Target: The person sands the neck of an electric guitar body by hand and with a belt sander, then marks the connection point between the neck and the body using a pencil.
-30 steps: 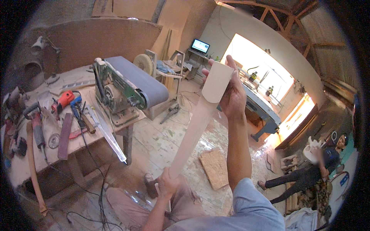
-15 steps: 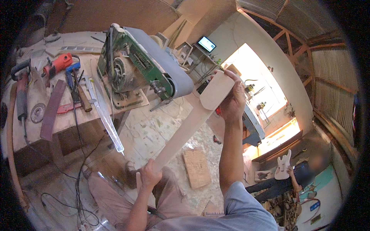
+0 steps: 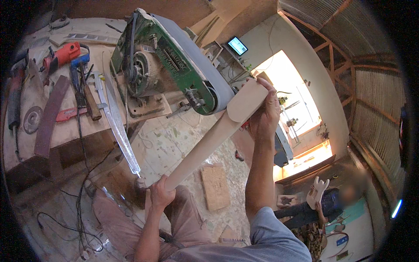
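A long pale wooden piece [image 3: 200, 146], like an instrument neck with a wider paddle end, runs diagonally across the middle. My left hand [image 3: 162, 193] is closed round its lower end. My right hand [image 3: 267, 111] grips the upper paddle end from the right, with fingertips over its top edge. That end is beside the rounded front of a green belt sander [image 3: 172, 70] with a grey belt, mounted on the workbench [image 3: 30, 148]. I cannot tell whether the wood touches the belt.
Power tools [image 3: 61, 56], hand tools [image 3: 91, 102] and a steel ruler-like bar [image 3: 124, 150] lie left. Cables [image 3: 80, 227] and a wooden board [image 3: 214, 187] are on the floor. A person [image 3: 327, 203] at right holds a pale guitar-shaped piece [image 3: 314, 192]. A lit screen [image 3: 237, 46] and window [image 3: 291, 87] are behind.
The wooden piece and my hands have shifted left in view and tilted further, its paddle end nearer the sander. The sander appears larger and higher. The other person's guitar-shaped piece changed angle.
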{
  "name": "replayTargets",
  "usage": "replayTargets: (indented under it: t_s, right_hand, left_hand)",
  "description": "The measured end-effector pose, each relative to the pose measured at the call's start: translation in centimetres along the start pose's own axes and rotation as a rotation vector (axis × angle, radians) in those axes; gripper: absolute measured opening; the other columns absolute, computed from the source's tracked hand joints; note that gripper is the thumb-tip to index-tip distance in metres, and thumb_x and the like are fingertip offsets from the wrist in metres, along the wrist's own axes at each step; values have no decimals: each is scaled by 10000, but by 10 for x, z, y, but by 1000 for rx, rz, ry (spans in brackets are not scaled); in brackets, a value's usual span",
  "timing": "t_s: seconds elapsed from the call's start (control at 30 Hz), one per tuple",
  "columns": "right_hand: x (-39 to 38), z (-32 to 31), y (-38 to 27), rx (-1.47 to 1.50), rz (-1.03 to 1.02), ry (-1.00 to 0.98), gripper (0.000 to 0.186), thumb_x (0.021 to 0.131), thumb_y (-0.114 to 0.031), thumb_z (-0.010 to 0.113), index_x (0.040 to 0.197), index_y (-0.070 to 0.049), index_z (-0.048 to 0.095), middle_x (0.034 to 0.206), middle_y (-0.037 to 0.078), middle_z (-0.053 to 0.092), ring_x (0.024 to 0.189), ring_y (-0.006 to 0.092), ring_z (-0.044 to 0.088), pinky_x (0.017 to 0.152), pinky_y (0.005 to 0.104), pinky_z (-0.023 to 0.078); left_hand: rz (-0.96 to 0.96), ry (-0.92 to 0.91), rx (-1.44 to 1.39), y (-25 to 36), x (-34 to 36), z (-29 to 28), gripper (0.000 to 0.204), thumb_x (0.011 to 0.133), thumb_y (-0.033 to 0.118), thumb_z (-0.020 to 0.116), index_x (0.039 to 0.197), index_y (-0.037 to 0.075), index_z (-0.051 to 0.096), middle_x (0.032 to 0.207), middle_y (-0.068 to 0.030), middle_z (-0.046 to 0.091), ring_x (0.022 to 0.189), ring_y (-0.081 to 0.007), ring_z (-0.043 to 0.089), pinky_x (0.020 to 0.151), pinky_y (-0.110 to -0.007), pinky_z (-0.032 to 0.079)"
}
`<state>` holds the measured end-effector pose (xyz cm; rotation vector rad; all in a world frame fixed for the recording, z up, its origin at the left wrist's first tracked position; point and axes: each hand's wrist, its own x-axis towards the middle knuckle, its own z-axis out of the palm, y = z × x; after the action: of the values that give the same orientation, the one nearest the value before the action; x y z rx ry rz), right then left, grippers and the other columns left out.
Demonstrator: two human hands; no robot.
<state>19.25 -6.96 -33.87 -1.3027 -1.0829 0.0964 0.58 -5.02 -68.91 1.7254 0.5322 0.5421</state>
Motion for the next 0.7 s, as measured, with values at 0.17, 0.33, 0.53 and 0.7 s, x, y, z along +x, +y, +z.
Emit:
replayTargets:
  t_s: [0.17,0.33,0.53,0.7]
  right_hand:
    - [1,3,-1,-28,-18,5,427,1103,-372,437,1291,-24,598,1235,102,621,1104,176,617,942,345,534]
    - [3,1,2,-84,-54,16,423,1105,-373,434,1280,-29,608,1213,97,618,1091,172,610,943,335,522]
    - [0,0,3,-97,-58,17,428,1107,-368,430,1283,-19,604,1209,103,613,1093,177,604,955,329,508]
    - [-1,2,3,-94,-59,35,448,1104,-374,431,1284,2,596,1222,126,617,1094,197,612,960,346,514]
  left_hand:
    - [-17,-19,-30,2,4,0,513,746,151,724,1228,7,626,999,-289,706,962,-474,683,827,-558,563]
    - [2,-17,-59,-1,6,1,492,748,145,719,1215,23,624,987,-288,707,959,-468,686,818,-559,564]
    - [12,-11,-44,-7,6,4,466,747,156,716,1189,39,626,975,-280,711,938,-476,685,799,-557,566]
    - [-12,-29,-52,-5,6,2,471,751,166,711,1198,40,629,986,-278,711,950,-480,679,800,-555,565]
